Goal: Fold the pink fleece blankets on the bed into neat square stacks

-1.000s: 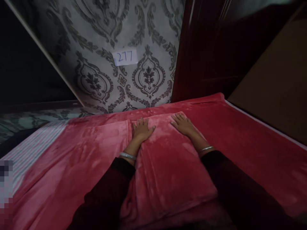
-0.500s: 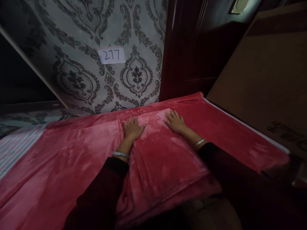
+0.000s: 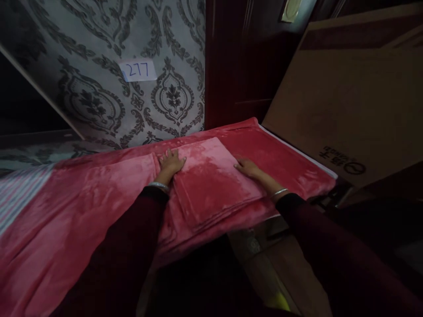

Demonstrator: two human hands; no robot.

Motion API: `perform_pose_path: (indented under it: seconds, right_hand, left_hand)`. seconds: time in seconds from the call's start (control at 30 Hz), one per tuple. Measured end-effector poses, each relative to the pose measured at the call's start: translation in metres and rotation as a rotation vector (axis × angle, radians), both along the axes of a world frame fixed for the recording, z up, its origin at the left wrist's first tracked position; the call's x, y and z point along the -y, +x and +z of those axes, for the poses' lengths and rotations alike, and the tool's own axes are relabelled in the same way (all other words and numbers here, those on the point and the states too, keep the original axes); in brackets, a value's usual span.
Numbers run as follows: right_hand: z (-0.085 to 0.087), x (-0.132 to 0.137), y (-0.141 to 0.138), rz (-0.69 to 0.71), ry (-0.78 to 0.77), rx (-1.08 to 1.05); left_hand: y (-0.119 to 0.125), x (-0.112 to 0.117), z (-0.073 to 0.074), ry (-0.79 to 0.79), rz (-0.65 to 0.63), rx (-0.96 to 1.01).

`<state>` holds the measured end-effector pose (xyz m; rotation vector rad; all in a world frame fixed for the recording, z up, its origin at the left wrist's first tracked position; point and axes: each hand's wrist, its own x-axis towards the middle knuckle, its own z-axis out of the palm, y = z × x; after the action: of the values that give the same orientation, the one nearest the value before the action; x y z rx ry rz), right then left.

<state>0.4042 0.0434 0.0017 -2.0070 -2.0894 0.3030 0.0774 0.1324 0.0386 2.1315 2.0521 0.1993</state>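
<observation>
A red plush blanket point(image 3: 211, 185) lies folded into a layered rectangle, on top of a wider spread of the same red fabric point(image 3: 280, 149). My left hand point(image 3: 172, 164) is open, its fingers spread flat over the left part of the fold, beside a raised crease. At the fold's right edge, my right hand point(image 3: 249, 169) has its fingers drawn together and bent against the fabric; some fingertips are hidden. Another thick section of the red fabric point(image 3: 112, 185) stretches to the left of my left hand.
A patterned wall point(image 3: 139, 105) bearing a paper label with 277 point(image 3: 139, 70) rises behind. A dark red door point(image 3: 238, 66) adjoins it. The large cardboard box point(image 3: 346, 97) leans at the right. Striped cloth point(image 3: 26, 189) shows at the left, and a dark screen point(image 3: 26, 97) stands above it.
My right hand has moved from the fold's far corner down to its right edge, its fingers drawing together. My left hand stays flat on the fold. The view has shifted rightward.
</observation>
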Motion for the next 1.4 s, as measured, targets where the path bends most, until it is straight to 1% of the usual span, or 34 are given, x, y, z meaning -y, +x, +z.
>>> perform_pose_path:
  seconds: [0.07, 0.13, 0.17, 0.23, 0.3, 0.33, 0.4, 0.47, 0.53, 0.63, 0.7, 0.77, 0.8, 0.87, 0.93, 1.03, 1.1, 1.27, 1.33, 1.4]
  right_hand:
    - [0.0, 0.02, 0.004, -0.055, -0.048, -0.039]
    - [-0.004, 0.04, 0.005, -0.13, -0.063, -0.052]
    - [-0.008, 0.049, 0.004, -0.157, -0.053, -0.049]
    - [-0.016, 0.068, 0.001, -0.187, -0.025, -0.03]
    - [-0.024, 0.084, -0.002, -0.213, 0.018, -0.009]
    - [-0.027, 0.091, -0.004, -0.23, 0.045, -0.004]
    - [-0.031, 0.101, -0.006, -0.273, 0.091, -0.014]
    - [-0.032, 0.107, -0.006, -0.306, 0.122, -0.043]
    - [-0.03, 0.109, -0.006, -0.312, 0.139, -0.074]
    - [-0.025, 0.113, -0.009, -0.314, 0.174, -0.082]
    - [-0.023, 0.119, -0.016, -0.313, 0.24, -0.038]
    - [-0.024, 0.127, -0.025, -0.242, 0.335, 0.018]
    - [-0.027, 0.132, -0.03, -0.175, 0.372, 0.044]
    - [-0.037, 0.14, -0.039, -0.028, 0.401, 0.089]
    - [-0.049, 0.146, -0.043, 0.061, 0.401, 0.122]
    - [-0.065, 0.152, -0.045, 0.07, 0.442, 0.123]
    - [-0.072, 0.154, -0.044, 0.051, 0.488, 0.105]
    - [-0.085, 0.161, -0.042, 0.009, 0.594, 0.067]
    - [-0.091, 0.163, -0.041, 0.001, 0.622, 0.057]
    - [-0.095, 0.164, -0.041, -0.008, 0.645, 0.046]
  left_hand:
    - [0.005, 0.02, 0.009, 0.007, -0.073, -0.027]
    - [0.009, 0.05, 0.011, 0.037, -0.232, -0.044]
    - [0.011, 0.067, 0.01, 0.05, -0.325, -0.05]
    - [0.013, 0.1, 0.0, 0.054, -0.486, -0.064]
    - [0.012, 0.126, -0.015, 0.034, -0.565, -0.093]
    - [0.011, 0.135, -0.022, 0.024, -0.58, -0.114]
    - [0.009, 0.142, -0.034, 0.022, -0.579, -0.159]
    - [0.008, 0.14, -0.037, 0.025, -0.577, -0.192]
    - [0.008, 0.136, -0.031, -0.01, -0.585, -0.207]
    - [0.009, 0.138, -0.011, -0.109, -0.58, -0.197]
    - [0.01, 0.152, 0.0, -0.084, -0.593, -0.167]
    - [0.009, 0.175, 0.002, 0.023, -0.659, -0.133]
    - [0.009, 0.188, -0.001, 0.069, -0.701, -0.124]
    - [0.008, 0.215, -0.015, 0.097, -0.748, -0.136]
    - [0.007, 0.238, -0.033, 0.1, -0.733, -0.171]
    - [0.005, 0.257, -0.057, 0.19, -0.669, -0.182]
    - [0.005, 0.265, -0.066, 0.241, -0.629, -0.164]
    - [0.0, 0.286, -0.078, 0.251, -0.612, -0.095]
    - [-0.005, 0.296, -0.078, 0.25, -0.615, -0.042]
    - [-0.014, 0.304, -0.073, 0.262, -0.647, 0.04]
